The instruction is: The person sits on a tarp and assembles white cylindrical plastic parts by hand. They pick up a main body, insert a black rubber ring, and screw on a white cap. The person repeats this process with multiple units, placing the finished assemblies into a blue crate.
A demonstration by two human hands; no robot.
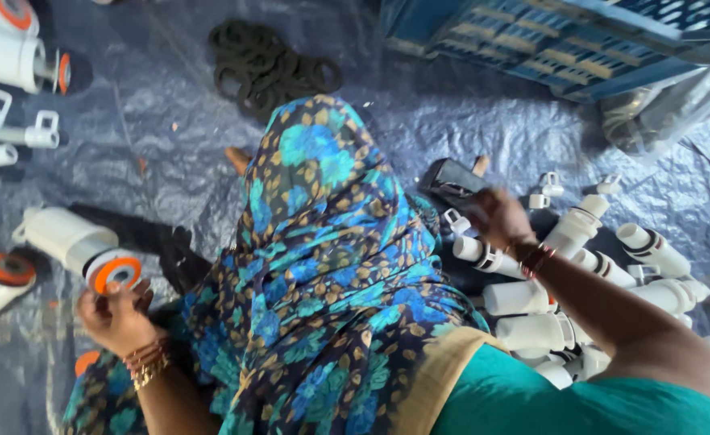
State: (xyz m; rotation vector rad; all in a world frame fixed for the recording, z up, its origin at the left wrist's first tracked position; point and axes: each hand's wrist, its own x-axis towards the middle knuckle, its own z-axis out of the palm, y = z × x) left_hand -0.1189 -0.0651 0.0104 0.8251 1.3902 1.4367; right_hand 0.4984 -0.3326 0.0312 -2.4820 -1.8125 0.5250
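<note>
My left hand (117, 318) is at the lower left, its fingers touching the orange-capped end of a white plastic cylinder (77, 242) that lies on the blue-grey tarp (170, 161). My right hand (500, 217) reaches out over a heap of white plastic tube parts (581, 274) at the right; it is blurred and its fingers curl down among the parts, so what it grips is unclear. A dark object (452, 184) lies just beyond that hand. My knee under blue floral cloth (323, 242) fills the middle.
A pile of black rubber rings (270, 64) lies at the top centre. A blue plastic crate (564, 40) stands at the top right, with a clear plastic bag (661, 113) beside it. More white orange-capped cylinders (8, 56) lie along the left edge.
</note>
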